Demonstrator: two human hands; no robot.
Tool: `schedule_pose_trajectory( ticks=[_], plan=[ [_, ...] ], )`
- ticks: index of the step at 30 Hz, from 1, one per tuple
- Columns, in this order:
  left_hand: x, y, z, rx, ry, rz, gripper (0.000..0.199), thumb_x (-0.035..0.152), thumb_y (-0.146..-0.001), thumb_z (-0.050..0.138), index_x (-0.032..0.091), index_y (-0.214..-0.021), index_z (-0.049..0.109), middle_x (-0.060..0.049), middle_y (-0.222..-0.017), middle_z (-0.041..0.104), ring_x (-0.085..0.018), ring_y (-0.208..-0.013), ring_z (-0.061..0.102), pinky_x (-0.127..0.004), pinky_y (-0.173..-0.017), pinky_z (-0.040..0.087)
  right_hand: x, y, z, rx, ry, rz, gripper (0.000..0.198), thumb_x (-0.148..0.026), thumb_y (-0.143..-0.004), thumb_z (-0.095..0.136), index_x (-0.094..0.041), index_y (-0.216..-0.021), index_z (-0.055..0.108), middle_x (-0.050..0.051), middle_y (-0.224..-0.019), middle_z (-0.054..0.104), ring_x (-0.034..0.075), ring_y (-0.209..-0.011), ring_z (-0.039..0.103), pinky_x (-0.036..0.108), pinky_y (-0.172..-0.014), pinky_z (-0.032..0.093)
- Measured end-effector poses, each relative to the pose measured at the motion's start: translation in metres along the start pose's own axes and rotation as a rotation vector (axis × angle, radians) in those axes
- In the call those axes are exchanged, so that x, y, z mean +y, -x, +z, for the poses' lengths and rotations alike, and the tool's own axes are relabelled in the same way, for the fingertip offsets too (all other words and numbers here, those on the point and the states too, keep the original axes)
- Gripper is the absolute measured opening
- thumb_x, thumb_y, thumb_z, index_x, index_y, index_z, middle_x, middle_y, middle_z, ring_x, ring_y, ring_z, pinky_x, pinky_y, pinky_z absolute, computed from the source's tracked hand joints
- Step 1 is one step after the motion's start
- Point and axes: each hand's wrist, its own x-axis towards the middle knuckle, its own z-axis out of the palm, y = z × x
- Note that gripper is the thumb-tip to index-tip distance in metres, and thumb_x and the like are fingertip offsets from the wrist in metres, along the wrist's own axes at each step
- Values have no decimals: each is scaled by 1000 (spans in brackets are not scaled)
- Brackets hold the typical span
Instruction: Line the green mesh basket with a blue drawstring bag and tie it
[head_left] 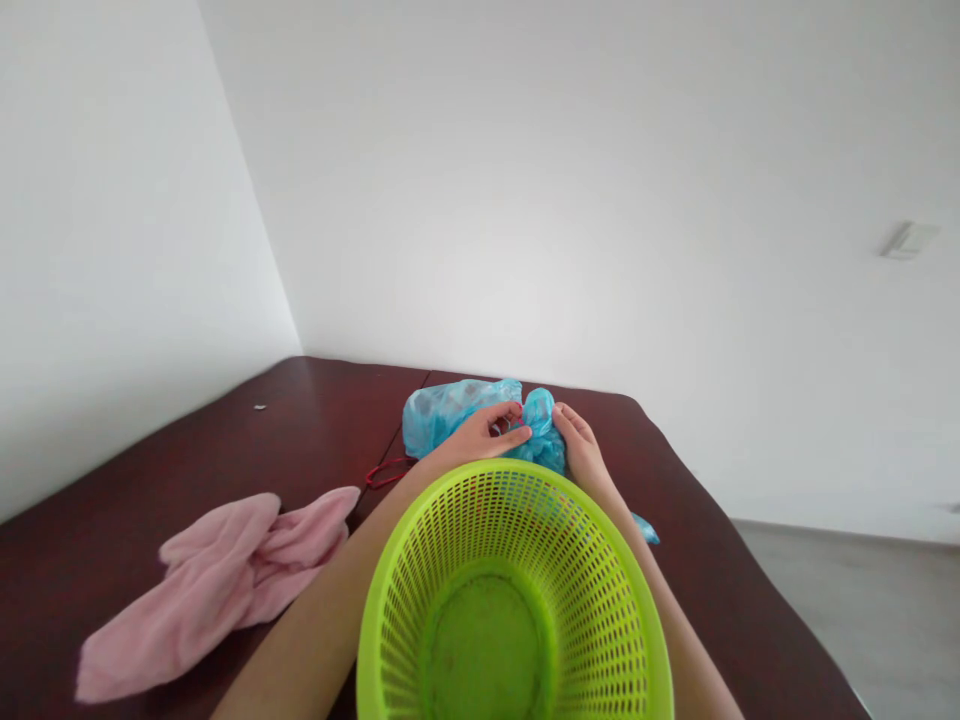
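The green basket (487, 640) loses its near edge at the bottom of my view. Beyond the basket, its rim hides the lower blue bundle (540, 410), and the blue bag's (439, 415) contents are a blur. At the left hand (491, 432) a red bit, perhaps cord, is too small to tell. Right of the basket, the right forearm (667, 590) partly covers a blue scrap (646, 530); far left of the basket, a pale speck (260, 407) defies naming.

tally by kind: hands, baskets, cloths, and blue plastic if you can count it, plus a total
Hands: 2 (left hand, right hand)
Basket: 1, green
Cloth: 1, pink
Blue plastic: cannot tell how many pieces; partly hidden
Total: 4, leaving out the blue plastic
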Motion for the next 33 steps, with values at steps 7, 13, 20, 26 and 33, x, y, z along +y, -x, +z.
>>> schedule_pose_trajectory(
  ticks=[7, 13, 20, 26, 33],
  plan=[
    [5, -4, -21, 92, -47, -20, 38, 60, -111, 73, 23, -105, 67, -2, -100, 68, -21, -91, 63, -36, -85, 53, 4, -9, 0, 93, 108, -4, 63, -83, -91, 85, -26, -79, 62, -4, -70, 52, 17, -68, 45, 30, -63, 40],
    [10, -4, -23, 123, -1, 1, 40, 63, -111, 75, 25, -107, 62, -1, -99, 67, -21, -91, 63, -35, -85, 52, -15, -3, -7, 116, 311, -332, 30, -55, -105, 83, -26, -111, 80, 6, -110, 82, 24, -98, 72, 40, -94, 56],
    [26, -1, -17, 88, 124, -20, 48, 61, -96, 94, 24, -114, 69, -4, -106, 77, -21, -95, 71, -36, -87, 56, -15, -1, -5, -167, 350, -190, 20, -50, -95, 90, -30, -98, 86, 2, -100, 87, 26, -98, 76, 44, -98, 59],
    [19, 1, -23, 2, 155, -82, 55, 44, -89, 99, 27, -131, 68, -1, -102, 78, -22, -91, 74, -35, -80, 55, -13, -5, -7, -102, 272, -208, 30, -54, -99, 87, -26, -90, 85, 4, -92, 84, 25, -89, 74, 41, -89, 57],
    [11, 6, -47, 253, -178, -76, 60, 34, -93, 93, 24, -146, 67, 6, -85, 66, -18, -78, 66, -33, -74, 48, -11, -6, -11, 259, 145, -239, 38, -61, -100, 88, -24, -97, 81, 2, -91, 77, 20, -81, 63, 35, -78, 50]
  ],
)
